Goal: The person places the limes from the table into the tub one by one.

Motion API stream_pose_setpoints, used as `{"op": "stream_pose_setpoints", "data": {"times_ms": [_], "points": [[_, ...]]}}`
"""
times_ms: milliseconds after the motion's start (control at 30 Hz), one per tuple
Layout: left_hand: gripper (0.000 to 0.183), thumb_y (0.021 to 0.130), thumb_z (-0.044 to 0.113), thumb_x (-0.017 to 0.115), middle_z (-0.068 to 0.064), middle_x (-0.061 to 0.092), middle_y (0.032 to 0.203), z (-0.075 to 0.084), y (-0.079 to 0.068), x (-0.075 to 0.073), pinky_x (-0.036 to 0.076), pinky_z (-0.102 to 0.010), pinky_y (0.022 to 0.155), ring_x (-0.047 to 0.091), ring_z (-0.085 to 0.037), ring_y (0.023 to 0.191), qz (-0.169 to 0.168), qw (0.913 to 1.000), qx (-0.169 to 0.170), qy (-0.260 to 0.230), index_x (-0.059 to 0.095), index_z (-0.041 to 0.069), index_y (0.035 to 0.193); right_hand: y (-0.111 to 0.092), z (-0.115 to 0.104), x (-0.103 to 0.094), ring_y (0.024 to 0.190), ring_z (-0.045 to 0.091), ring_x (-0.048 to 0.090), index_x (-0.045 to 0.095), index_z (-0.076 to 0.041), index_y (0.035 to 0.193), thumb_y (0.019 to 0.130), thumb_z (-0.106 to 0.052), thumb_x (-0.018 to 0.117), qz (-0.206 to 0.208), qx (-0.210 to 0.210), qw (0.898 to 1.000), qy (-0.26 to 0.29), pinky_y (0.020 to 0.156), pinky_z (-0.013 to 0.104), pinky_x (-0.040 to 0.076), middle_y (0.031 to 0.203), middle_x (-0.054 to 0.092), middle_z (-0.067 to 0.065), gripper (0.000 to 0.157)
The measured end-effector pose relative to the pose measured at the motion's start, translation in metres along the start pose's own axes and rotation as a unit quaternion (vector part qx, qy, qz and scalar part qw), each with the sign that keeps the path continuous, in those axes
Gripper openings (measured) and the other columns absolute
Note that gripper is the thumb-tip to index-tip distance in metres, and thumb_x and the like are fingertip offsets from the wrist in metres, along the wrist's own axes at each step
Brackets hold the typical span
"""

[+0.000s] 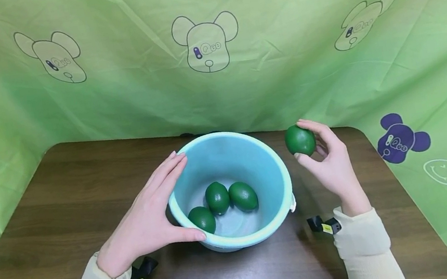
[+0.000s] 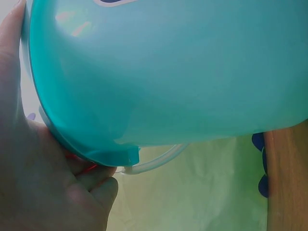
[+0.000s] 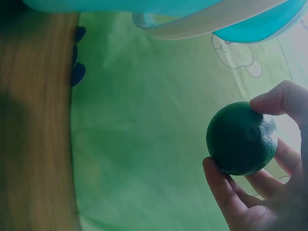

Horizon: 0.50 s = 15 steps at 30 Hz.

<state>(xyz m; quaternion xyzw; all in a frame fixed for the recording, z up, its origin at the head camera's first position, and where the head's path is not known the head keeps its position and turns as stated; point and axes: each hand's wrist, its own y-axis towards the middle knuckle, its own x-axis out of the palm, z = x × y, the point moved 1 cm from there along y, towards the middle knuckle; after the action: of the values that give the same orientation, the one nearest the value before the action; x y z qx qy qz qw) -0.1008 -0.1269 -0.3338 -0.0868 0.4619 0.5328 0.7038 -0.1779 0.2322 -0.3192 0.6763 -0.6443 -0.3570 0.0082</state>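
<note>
A light-blue bucket [image 1: 271,151] stands on the table with three green limes in it: one lime [image 1: 202,219] near the left wall, another lime [image 1: 217,198] in the middle and a third lime [image 1: 243,196] beside it. My left hand [image 1: 143,215] rests on the bucket's left rim, fingers extended along the far side and thumb along the near side. To the right of the bucket, my right hand [image 1: 332,161] pinches another lime [image 1: 299,141] between thumb and fingertips, apart from the bucket. The right wrist view shows this held lime [image 3: 240,137] against the backdrop.
The brown wooden table [image 1: 63,208] has rounded far corners. Behind and at the sides hangs a green printed cloth [image 1: 275,77]. A white handle [image 3: 192,26] runs along the bucket's side in the right wrist view. Black straps sit at both wrists.
</note>
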Motion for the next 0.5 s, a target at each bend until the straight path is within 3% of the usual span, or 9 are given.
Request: {"op": "stream_pose_setpoints", "data": {"times_ms": [500], "points": [[0.121,0.056,0.072,0.072,0.006,0.012,0.154,0.0,-0.001,0.001,0.027,-0.041,0.105,0.009,-0.014,0.14,0.002,1.0,0.001,0.004,0.021,0.017,0.15,-0.002,-0.016,-0.003,0.108,0.02,0.052,0.053,-0.006,0.132,0.074,0.012,0.068,0.008,-0.016,1.0,0.002,0.085,0.023,0.046,0.135,0.047,0.009,0.062]]}}
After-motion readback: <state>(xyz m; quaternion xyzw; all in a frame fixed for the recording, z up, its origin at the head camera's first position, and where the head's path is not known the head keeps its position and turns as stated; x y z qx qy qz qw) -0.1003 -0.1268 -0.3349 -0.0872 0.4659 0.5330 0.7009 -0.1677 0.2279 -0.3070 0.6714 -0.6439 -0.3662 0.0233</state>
